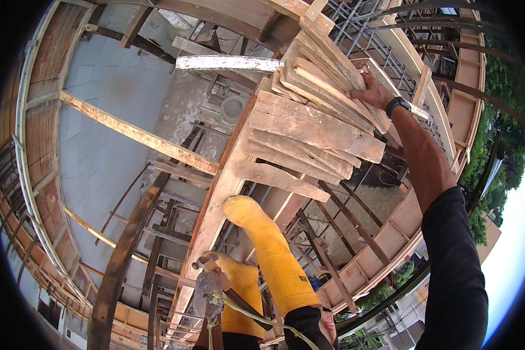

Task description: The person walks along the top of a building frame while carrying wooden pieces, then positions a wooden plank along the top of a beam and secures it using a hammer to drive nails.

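Hands well apart: right hand (374, 93) spread over the edge of the fanned, loose planks (318, 123), touching the wood, but impossible to tell clamped from resting; left hand (221, 281) low beside a hammer (203, 262), too hidden to judge. Best to hold the hammer clear of the yellow boots (271, 251) and to balance over the long wooden beam (211, 224) before shifting any load. Ahead, across that beam, lift planks singly from the top, palm flat, fingers well under, watching for splinters and slipping pieces beneath. Mind the overhanging ends above open gaps; drop nothing toward the round grey bucket (233, 109) below. Farther out, steer clear of the curved formwork (468, 81).
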